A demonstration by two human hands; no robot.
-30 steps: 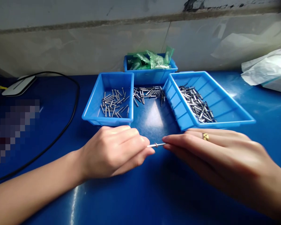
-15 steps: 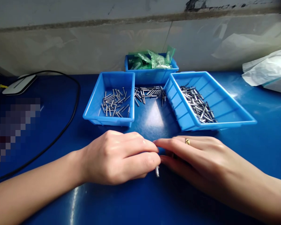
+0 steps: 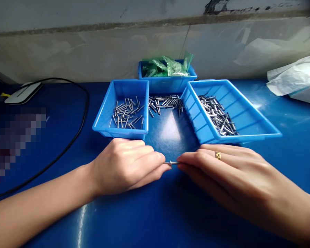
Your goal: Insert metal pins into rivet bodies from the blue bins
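Between my two hands a thin metal rivet (image 3: pixel 171 163) lies level, pinched at both ends, with its small flange showing in the gap. My left hand (image 3: pixel 130 165) grips its left end between thumb and fingers. The right end is pinched by my right hand (image 3: pixel 232 175), which wears a gold ring. Just beyond my left hand stands a blue bin (image 3: pixel 103 115) with screws or rivets (image 3: pixel 126 112). A wider blue bin (image 3: pixel 253 113) with many metal rivets (image 3: pixel 219 115) stands beyond my right hand. More loose rivets (image 3: pixel 165 101) lie on the blue table between the bins.
A blue bin (image 3: pixel 167 82) at the back holds green plastic bags (image 3: pixel 170 65). On the left are a black cable (image 3: pixel 86 106) and a flat white device (image 3: pixel 23 93). White crumpled paper (image 3: pixel 294 75) lies far right, and a wall (image 3: pixel 98 51) runs behind.
My hands have moved slightly apart. The rivet, which pointed down from my left fingers, now lies level between both hands.
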